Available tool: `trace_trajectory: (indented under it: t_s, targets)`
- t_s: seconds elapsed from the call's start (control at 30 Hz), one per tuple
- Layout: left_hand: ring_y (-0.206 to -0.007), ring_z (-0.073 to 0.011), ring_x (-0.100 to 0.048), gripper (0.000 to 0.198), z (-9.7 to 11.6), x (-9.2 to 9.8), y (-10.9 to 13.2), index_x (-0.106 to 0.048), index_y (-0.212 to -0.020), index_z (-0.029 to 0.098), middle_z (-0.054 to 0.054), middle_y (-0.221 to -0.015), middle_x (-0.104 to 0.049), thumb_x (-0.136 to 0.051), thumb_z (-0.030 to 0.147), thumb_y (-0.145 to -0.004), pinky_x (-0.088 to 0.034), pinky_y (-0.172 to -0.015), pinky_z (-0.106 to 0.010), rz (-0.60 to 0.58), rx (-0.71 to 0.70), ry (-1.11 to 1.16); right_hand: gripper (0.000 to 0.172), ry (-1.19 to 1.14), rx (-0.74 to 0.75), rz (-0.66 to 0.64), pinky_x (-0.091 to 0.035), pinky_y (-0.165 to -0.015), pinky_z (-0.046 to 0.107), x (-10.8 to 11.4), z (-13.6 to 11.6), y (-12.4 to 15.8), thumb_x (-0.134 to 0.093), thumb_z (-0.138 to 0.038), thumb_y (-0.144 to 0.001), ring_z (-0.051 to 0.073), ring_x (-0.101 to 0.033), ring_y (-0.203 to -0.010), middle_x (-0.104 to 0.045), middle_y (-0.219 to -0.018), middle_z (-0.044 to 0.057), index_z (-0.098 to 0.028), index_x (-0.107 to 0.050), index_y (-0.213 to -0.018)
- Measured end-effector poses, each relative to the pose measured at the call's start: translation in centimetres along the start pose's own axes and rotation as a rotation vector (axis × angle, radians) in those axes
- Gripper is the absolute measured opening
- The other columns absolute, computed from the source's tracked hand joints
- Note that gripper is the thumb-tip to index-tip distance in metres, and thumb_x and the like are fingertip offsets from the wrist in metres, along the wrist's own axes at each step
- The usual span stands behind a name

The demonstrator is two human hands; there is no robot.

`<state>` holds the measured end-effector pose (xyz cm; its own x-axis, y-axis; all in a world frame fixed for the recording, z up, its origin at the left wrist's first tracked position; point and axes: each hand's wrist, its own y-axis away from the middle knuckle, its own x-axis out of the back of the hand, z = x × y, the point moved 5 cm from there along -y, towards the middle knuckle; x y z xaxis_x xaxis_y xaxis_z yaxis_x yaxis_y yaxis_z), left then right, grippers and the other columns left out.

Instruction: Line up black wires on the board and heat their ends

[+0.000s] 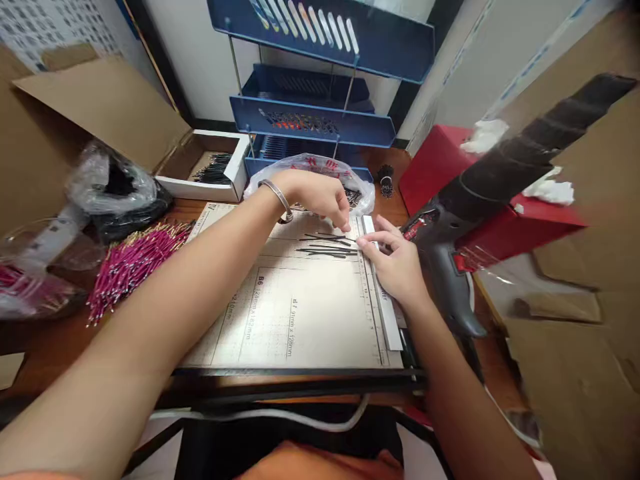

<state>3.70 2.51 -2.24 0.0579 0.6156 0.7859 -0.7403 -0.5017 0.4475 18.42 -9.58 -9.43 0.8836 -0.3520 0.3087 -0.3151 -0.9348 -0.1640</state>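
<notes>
Several thin black strips (327,251), like short wires or tubes, lie on a cream paper-trimmer board (320,313) marked with sizes. My left hand (323,200), with a silver bracelet at its wrist, reaches over the far end of the board. Its fingers are bent together above the strips, and anything between them is too small to make out. At the trimmer's white ruler edge (383,293), my right hand (395,260) has thumb and forefinger closed at the end of a thin black strip. Its other fingers are stretched out.
Pink wire-like pieces (145,267) are heaped at left, near a white box (200,187) of black pieces. A plastic bag (363,193) sits behind the board, below a blue rack (315,120). A dark long-barrelled tool (450,227) stands right, beside a red box (435,160).
</notes>
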Motion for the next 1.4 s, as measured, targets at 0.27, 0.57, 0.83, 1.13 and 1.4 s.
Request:
trace_trajectory:
  t_s: [0.27, 0.57, 0.83, 1.13, 1.4]
  targets:
    - [-0.095, -0.0214, -0.064, 0.037, 0.7, -0.4, 0.0, -0.088, -0.093, 0.020, -0.003, -0.085, -0.079, -0.072, 0.048, -0.074, -0.042, -0.086, -0.027, -0.057, -0.079, 0.107, 0.033, -0.057, 0.080, 0.034, -0.050, -0.118, 0.058, 0.0, 0.0, 0.3, -0.079, -0.051, -0.081, 0.037, -0.061, -0.145, -0.065, -0.151, 0.020, -0.018, -0.081, -0.086]
    - [-0.090, -0.0202, -0.061, 0.030, 1.7, 0.3, 0.5, -0.087, -0.089, 0.020, -0.001, -0.076, -0.072, -0.071, 0.042, -0.076, -0.039, -0.082, -0.027, -0.010, -0.092, 0.063, 0.029, -0.082, 0.151, -0.054, -0.043, -0.126, 0.060, -0.5, -0.3, 0.5, -0.083, -0.043, -0.082, 0.036, -0.063, -0.143, -0.069, -0.148, 0.016, -0.022, -0.084, -0.102]
    - [-0.095, -0.0212, -0.060, 0.033, 2.1, 0.7, 1.0, -0.087, -0.093, 0.018, -0.003, -0.081, -0.071, -0.071, 0.043, -0.078, -0.040, -0.085, -0.028, 0.016, -0.103, 0.074, 0.018, -0.046, 0.279, 0.014, -0.052, -0.119, 0.055, -0.2, -1.0, 0.7, -0.079, -0.038, -0.090, 0.031, -0.074, -0.128, -0.077, -0.134, 0.012, -0.023, -0.087, -0.094]
    - [-0.103, -0.0222, -0.065, 0.034, 1.7, 0.8, 0.7, -0.087, -0.094, 0.021, -0.001, -0.091, -0.077, -0.075, 0.046, -0.075, -0.043, -0.093, -0.028, 0.026, -0.125, 0.109, 0.016, -0.069, 0.272, 0.035, -0.057, -0.113, 0.049, -0.1, -0.9, 0.7, -0.078, -0.036, -0.090, 0.029, -0.078, -0.119, -0.083, -0.117, 0.009, -0.023, -0.087, -0.093]
    - [-0.102, -0.0221, -0.067, 0.038, 1.3, 0.8, 0.3, -0.088, -0.099, 0.022, -0.002, -0.093, -0.080, -0.077, 0.049, -0.075, -0.046, -0.096, -0.030, 0.045, -0.219, 0.201, 0.025, -0.034, 0.171, 0.045, -0.061, -0.085, 0.038, 0.2, -1.3, 0.9, -0.075, -0.040, -0.091, 0.023, -0.079, -0.084, -0.083, -0.085, 0.005, -0.019, -0.088, -0.094]
